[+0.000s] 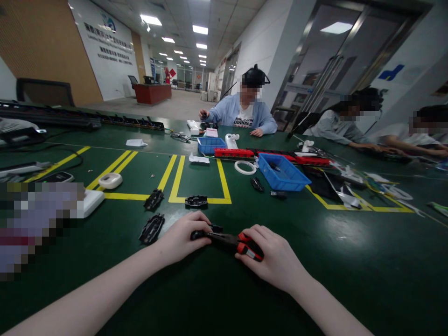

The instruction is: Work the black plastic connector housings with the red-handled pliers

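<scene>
My right hand (276, 256) is closed round the red-and-black handles of long-nosed pliers (227, 240), whose jaws point left. A small black plastic part (198, 234) is pinched in my left hand (184, 235), and the tips of the pliers meet it there. Whether the jaws grip the part is too small to tell. Just behind the pliers' jaws another black piece (216, 228) shows, partly hidden by my left fingers. Beyond my left hand lie black plastic housings: one (152, 228) close to the wrist, another (154, 199) behind it, and a third (196, 201) on the yellow tape.
A blue tray (285, 175) stands ahead to the right, with a black part (257, 184) beside it. Farther back are a smaller blue tray (211, 145), a white ring (245, 167) and red strips (234, 152). A co-worker (241, 109) sits opposite; others sit at right.
</scene>
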Demonstrator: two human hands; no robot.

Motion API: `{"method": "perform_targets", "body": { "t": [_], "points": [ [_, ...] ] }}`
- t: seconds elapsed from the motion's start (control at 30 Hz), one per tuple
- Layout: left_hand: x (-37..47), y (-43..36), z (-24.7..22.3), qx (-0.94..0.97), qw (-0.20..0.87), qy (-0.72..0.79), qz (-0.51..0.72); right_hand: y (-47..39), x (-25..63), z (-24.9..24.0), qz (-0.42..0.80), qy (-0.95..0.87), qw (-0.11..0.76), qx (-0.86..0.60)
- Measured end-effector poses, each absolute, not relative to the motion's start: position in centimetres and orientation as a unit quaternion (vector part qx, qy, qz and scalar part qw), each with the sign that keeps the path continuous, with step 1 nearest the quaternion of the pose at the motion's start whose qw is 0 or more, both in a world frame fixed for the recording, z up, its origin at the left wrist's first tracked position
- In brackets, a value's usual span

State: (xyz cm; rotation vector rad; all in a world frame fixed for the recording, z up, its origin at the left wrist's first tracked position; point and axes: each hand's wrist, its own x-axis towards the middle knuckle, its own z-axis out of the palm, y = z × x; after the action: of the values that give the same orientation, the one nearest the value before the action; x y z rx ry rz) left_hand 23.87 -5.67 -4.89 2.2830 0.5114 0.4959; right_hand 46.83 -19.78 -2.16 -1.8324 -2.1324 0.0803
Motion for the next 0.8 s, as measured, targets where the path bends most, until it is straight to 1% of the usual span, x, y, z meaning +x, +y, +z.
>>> {"method": "perform_targets", "body": {
  "t": [0.3,0.5,0.8],
  "points": [
    [23.9,-5.4,-4.7,0.895,0.364,0.180,0.187,-19.5,48.2,-1.4,0.003,-0.774,0.132,-0.619],
    [23.8,-5.1,-4.8,0.896,0.355,0.177,0.198,-19.0,48.5,-2.4,-0.012,-0.782,0.158,-0.603],
    [23.8,-5.1,-4.2,0.898,0.358,0.185,0.178,-18.7,48.4,-2.4,0.030,-0.767,0.151,-0.623]
  ]
}}
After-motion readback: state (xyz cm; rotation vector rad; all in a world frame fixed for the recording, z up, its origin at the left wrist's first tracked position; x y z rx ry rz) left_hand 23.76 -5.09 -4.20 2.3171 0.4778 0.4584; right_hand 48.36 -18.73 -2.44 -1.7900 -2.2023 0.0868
